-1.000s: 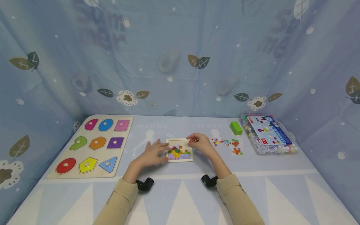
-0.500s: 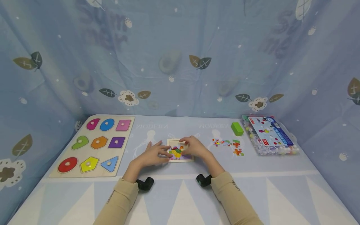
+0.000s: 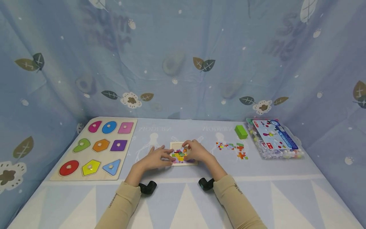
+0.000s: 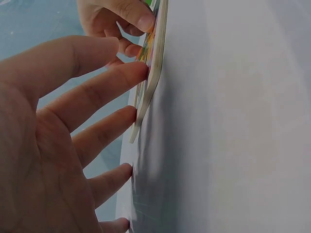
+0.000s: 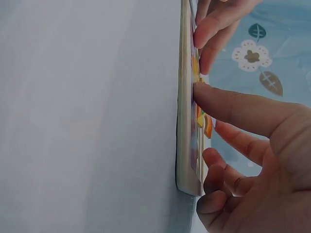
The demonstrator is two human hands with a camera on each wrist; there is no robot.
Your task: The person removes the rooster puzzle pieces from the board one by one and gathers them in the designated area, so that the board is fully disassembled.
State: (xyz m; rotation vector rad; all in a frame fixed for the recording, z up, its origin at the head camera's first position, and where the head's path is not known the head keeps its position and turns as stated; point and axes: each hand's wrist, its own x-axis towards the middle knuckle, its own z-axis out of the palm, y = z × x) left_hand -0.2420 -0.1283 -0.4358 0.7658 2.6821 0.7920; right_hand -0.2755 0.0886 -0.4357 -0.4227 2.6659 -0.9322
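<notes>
A small jigsaw puzzle in a pale wooden frame point(image 3: 178, 145) lies mid-table, its colourful picture partly filled in. My left hand point(image 3: 155, 158) reaches over its left side with fingers spread; in the left wrist view two fingertips touch the frame's edge point(image 4: 154, 77). Over the right half, my right hand point(image 3: 198, 151) bends its thumb and index finger around a jigsaw piece point(image 5: 208, 126). The right wrist view shows that orange and yellow piece tilted up from the picture, the thumb pressing close beside it. My right hand hides part of the picture in the head view.
Loose jigsaw pieces point(image 3: 240, 147) lie right of the frame. Behind them are a green block point(image 3: 241, 131) and a clear case of beads point(image 3: 273, 138). A wooden board with knobbed shapes point(image 3: 95, 159) lies at left. A blue patterned curtain point(image 3: 183, 63) hangs behind the table.
My right hand has moved left and slightly downward from the frame's upper right edge, carrying the jigsaw piece over the picture. My left hand stays almost still.
</notes>
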